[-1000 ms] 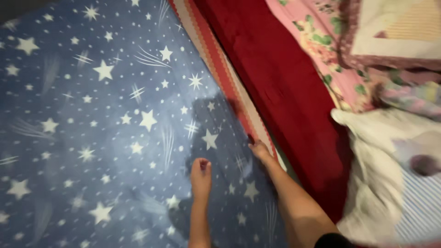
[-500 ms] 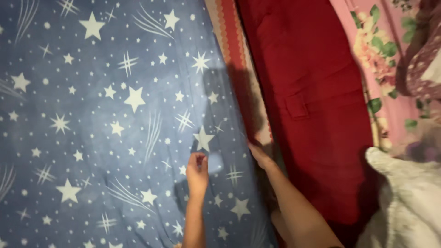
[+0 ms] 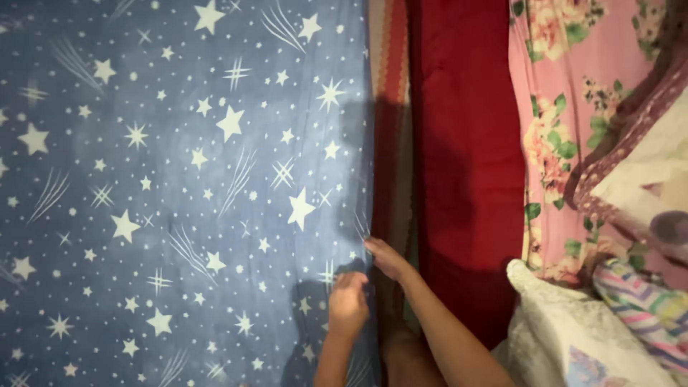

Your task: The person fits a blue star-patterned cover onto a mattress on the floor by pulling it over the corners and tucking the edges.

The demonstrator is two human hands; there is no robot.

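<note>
Blue star-printed cotton bedsheet (image 3: 179, 186) spreads leftward, its right edge running top to bottom; right hand (image 3: 387, 258), nearer, lies flat with fingers together on that edge beside the red fabric strip (image 3: 466, 165), left hand (image 3: 348, 308) curled, pinching sheet just below

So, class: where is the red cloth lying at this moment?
In the head view, the red cloth runs top to bottom right of centre, between the star-patterned blue sheet with its striped border and the pink floral fabric.
</note>
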